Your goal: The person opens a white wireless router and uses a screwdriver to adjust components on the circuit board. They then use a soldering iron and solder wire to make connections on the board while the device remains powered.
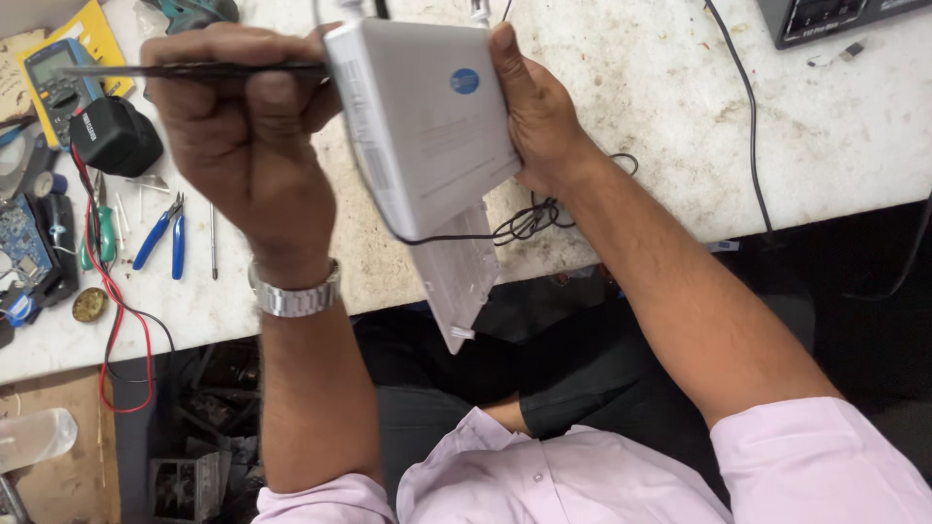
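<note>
Both hands (243,136) (534,107) raised, fingers clenched, forearms bare.

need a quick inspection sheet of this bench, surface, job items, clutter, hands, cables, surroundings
surface: white workbench top, stained and speckled
job's things: white box-shaped device with a round blue sticker, held up over the bench; thin dark tool laid against its edge
clutter: multimeter, black adapter, blue-handled pliers, circuit board
grippers: left hand closed on the thin dark tool; right hand gripping the white box-shaped device
cables: black cable across the bench; red lead hanging over the front edge
surroundings: dark unit at the far edge; plastic bottle below the bench
</note>
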